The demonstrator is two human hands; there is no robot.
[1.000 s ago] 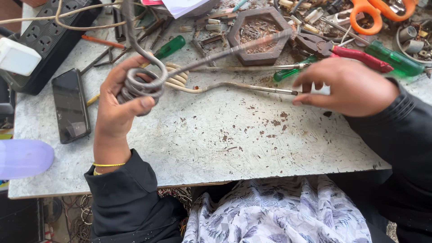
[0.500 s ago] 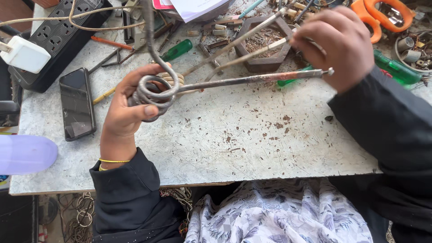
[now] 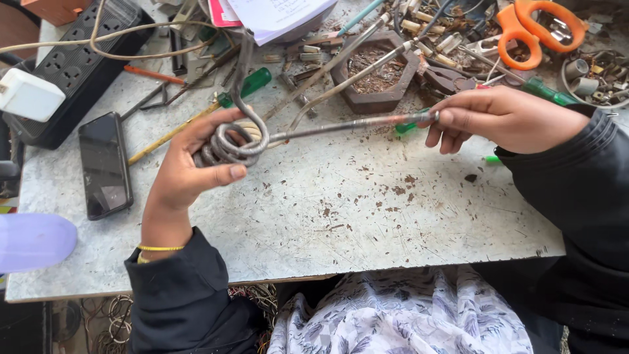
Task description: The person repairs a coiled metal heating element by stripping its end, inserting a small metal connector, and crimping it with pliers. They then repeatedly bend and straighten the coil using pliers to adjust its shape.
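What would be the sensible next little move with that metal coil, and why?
Probably a slow pull on the rod with the right hand, away from the coil. The left hand grips the coil just above the table, and the right hand pinches the rod's far end, so both ends are held and the rod lies nearly level between them.

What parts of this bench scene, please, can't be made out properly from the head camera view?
- Metal coil: its near side is covered by the left hand.
- Coil's straight rod: its tip disappears inside the right hand.
- Orange scissors: handles cut off by the top edge.
- Black power strip: left end hidden by a white plug block and the frame edge.
- Small parts at upper right: too small to identify.
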